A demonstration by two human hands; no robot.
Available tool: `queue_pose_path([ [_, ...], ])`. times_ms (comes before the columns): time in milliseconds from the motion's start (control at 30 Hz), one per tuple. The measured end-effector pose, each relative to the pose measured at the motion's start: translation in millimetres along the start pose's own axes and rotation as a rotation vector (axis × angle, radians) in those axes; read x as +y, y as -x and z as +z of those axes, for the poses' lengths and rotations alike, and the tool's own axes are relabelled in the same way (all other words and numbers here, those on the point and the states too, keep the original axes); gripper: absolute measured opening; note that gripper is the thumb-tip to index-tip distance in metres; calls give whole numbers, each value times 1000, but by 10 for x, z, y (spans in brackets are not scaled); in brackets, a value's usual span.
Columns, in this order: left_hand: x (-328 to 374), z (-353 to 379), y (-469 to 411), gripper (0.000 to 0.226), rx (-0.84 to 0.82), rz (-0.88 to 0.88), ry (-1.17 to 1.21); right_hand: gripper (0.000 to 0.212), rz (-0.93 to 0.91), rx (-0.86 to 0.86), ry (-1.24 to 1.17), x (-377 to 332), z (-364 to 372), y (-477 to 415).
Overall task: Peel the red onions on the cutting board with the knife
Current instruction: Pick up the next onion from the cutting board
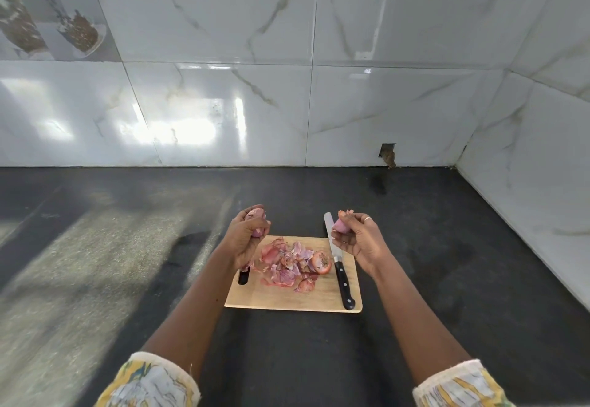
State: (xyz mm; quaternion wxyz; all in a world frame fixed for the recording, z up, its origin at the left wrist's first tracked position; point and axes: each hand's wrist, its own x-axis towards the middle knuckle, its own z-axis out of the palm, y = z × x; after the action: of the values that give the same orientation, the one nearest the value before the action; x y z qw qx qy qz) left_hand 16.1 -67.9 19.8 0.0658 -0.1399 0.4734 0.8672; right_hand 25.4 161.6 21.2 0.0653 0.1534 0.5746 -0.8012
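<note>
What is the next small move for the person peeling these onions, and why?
Probably the right hand should put its onion down on the cutting board and grasp the knife. The left hand grips a second onion, and the knife lies unheld on the board's right side, so neither hand is free to peel with it.

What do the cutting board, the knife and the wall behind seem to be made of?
Cutting board: pale wood or bamboo, matt, with faint grain. Knife: shiny steel blade; black handle with pale rivets, probably plastic or dark wood. Wall: glossy marble-look tiles, likely ceramic, with grey veins, reflections and visible joints.
</note>
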Motion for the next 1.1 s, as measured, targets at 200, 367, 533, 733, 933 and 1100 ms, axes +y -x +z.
queue_pose_path([
  [200,-22,87,-37,40,-31,22,-171,31,-78,9,428,253,186,35],
  [367,-116,23,-124,41,25,146,-599,37,-195,-61,657,462,392,108],
  [533,-139,-145,-116,27,198,228,-940,31,-162,-15,641,534,517,50],
  [733,-223,-301,-89,25,252,190,-859,34,-121,-24,552,673,720,84],
  [933,-242,-269,-70,25,227,208,-946,33,-72,-73,460,714,786,92],
  [1100,-217,-96,-78,36,158,279,-1103,35,-87,-30,444,577,587,6],
])
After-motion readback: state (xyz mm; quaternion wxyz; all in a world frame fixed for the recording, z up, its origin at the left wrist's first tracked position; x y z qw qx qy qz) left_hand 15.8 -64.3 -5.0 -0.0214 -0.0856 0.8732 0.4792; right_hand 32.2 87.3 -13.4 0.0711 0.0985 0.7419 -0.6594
